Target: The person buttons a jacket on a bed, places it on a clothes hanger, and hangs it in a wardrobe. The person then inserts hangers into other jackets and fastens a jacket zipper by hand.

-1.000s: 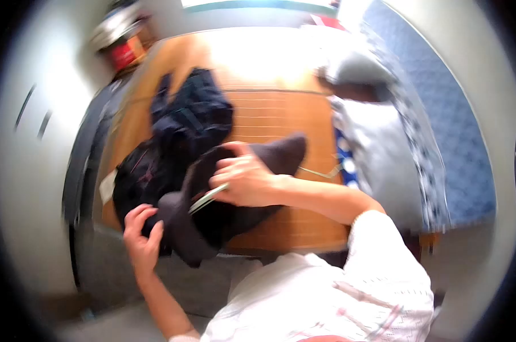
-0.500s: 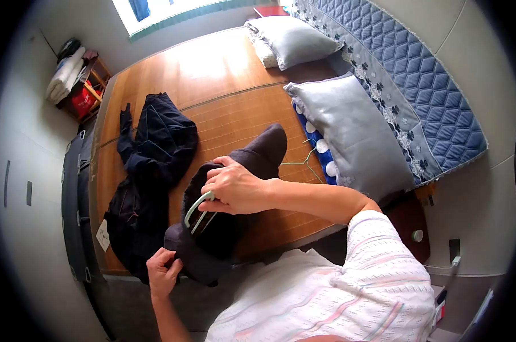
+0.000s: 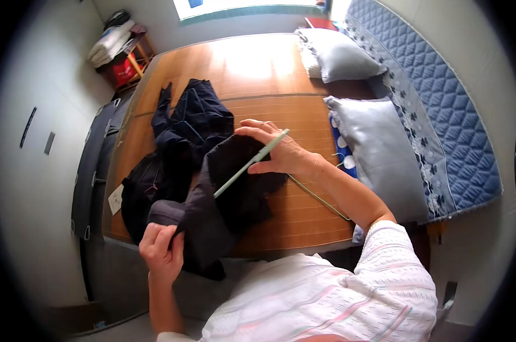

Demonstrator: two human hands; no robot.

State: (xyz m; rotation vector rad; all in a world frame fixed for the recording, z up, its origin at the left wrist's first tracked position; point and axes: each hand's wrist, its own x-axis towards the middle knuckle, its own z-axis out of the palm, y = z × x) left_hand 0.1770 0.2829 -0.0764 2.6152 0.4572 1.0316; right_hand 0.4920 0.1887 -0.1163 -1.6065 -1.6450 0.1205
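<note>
The left hand (image 3: 160, 248), at the lower left of the frame, has its fingers curled in and thumb pressed against them, gripping an edge of a dark grey cloth garment (image 3: 206, 219). The right hand (image 3: 286, 155), just above the centre, is partly open – fingers stretched loosely toward the left, thumb apart below them – with a slim pale green hanger (image 3: 250, 164) held between thumb and fingers. The hanger slants down to the left, its lower end at the garment's opening. The garment hangs between the two hands in the middle of the frame, its lower part over the near edge of the bed.

Beyond it, left of centre, lie a navy garment with blue piping (image 3: 196, 117) and a black garment with a pinkish cord (image 3: 147, 185), a white paper tag (image 3: 115, 199) beside the latter. A thin green bar (image 3: 320, 199) lies right of centre, partly behind the right forearm, on the brown slatted mat (image 3: 275, 114). Farther right are a shiny grey pillow (image 3: 377, 154) over a blue cloth with white dots (image 3: 344, 154) and, at the upper right, a blue quilted headboard (image 3: 429, 102)
</note>
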